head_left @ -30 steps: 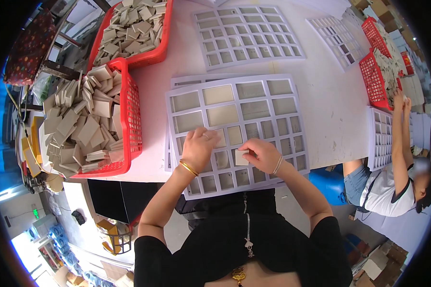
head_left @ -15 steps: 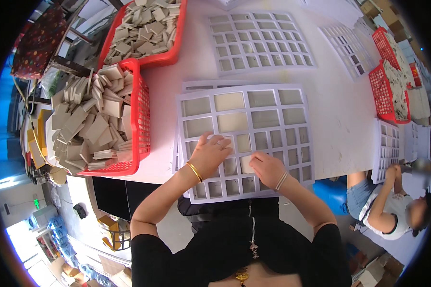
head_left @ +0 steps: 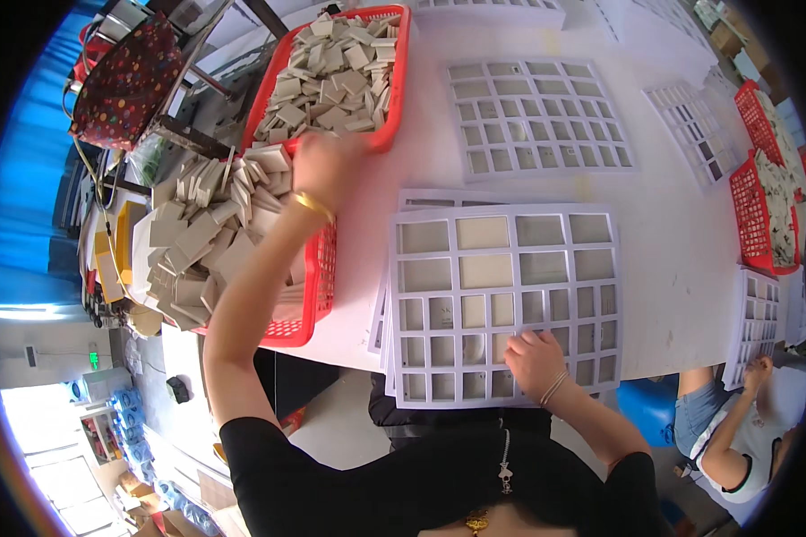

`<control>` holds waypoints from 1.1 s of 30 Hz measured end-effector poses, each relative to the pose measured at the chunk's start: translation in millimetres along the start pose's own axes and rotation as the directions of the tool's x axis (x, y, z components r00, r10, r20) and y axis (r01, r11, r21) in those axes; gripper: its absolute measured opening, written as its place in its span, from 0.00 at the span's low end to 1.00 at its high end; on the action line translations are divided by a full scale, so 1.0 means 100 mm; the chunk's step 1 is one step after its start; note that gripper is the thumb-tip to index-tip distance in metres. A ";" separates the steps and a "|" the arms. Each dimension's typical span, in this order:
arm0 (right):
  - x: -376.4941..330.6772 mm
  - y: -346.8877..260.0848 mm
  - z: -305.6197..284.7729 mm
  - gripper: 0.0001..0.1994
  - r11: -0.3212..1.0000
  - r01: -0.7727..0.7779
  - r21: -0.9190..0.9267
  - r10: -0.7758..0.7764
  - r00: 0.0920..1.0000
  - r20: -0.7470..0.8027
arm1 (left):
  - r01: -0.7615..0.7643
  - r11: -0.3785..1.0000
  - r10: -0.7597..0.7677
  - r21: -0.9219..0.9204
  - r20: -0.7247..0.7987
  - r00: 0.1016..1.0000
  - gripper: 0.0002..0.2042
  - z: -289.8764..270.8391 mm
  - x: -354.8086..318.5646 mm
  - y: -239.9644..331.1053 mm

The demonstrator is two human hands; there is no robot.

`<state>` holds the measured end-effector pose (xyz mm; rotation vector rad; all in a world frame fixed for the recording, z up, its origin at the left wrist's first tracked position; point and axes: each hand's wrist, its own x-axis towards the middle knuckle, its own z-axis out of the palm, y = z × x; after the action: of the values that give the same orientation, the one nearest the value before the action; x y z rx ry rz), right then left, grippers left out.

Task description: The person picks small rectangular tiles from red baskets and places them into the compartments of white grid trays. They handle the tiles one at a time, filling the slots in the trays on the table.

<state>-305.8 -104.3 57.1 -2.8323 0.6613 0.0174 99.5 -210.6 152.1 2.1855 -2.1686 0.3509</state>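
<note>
Left of the white worktable point(head_left: 663, 233) sit a dark red polka-dot handbag point(head_left: 125, 85) and, nearer the wearer, a yellow box point(head_left: 131, 237). Farther out from the table's left side hangs a bright blue curtain point(head_left: 27, 246); large blue water jugs point(head_left: 127, 419) are also there. Along the table's near edge, toward its right end, are a blue plastic stool point(head_left: 647, 412) and a co-worker in a white T-shirt point(head_left: 730, 456) and denim shorts point(head_left: 691, 421).

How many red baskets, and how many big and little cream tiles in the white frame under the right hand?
Red baskets: 4
Big cream tiles in the white frame: 2
Little cream tiles there: 3, one partly behind the right hand
Total: 9
</note>
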 end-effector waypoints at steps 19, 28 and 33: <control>-0.05 -0.14 -0.06 0.05 0.996 -0.087 0.008 0.087 0.996 0.033 | 0.355 0.909 -0.318 -0.218 0.188 0.929 0.25 1.31 1.05 -0.86; -0.01 0.09 -0.11 0.07 0.984 -0.084 0.156 0.073 0.995 0.075 | 0.036 0.412 -0.265 -0.910 -0.082 0.961 0.12 0.32 -0.06 0.60; -0.06 0.02 -0.07 0.07 0.983 -0.075 0.169 0.071 0.997 0.033 | 0.151 0.446 0.234 -0.882 0.279 0.931 0.09 -0.01 -1.45 1.61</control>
<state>-312.0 -104.8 64.4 -2.6385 0.7242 0.0111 -59.6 -70.8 105.3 1.5667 -1.7958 -1.0921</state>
